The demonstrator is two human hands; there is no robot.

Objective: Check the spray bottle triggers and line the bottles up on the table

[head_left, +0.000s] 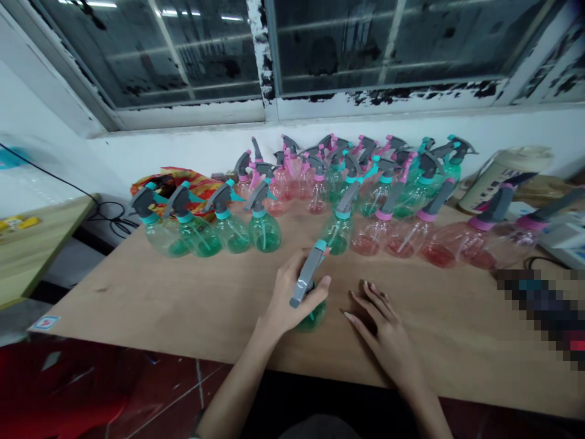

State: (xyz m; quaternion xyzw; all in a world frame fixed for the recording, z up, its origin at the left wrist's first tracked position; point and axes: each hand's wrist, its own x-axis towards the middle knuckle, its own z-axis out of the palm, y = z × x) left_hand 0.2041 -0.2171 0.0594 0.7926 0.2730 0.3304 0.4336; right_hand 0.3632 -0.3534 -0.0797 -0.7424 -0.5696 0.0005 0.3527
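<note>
My left hand [289,299] is wrapped round a green spray bottle [313,317] near the front middle of the table. The bottle's grey and teal trigger head shows above my fingers, while my hand hides much of its body. To the right, my right hand [381,323] rests on the tabletop with its fingers spread and nothing in them. Just beyond the held bottle stands another green spray bottle [337,235], beside a pink spray bottle [368,235]. A row of green spray bottles, including one [265,235], stands to the left.
Many pink and green spray bottles crowd the back by the wall, such as a pink one [317,194]. A large labelled roll or container [505,174] stands at back right. An orange patterned bag [192,183] lies at back left. A red stool [59,384] is lower left.
</note>
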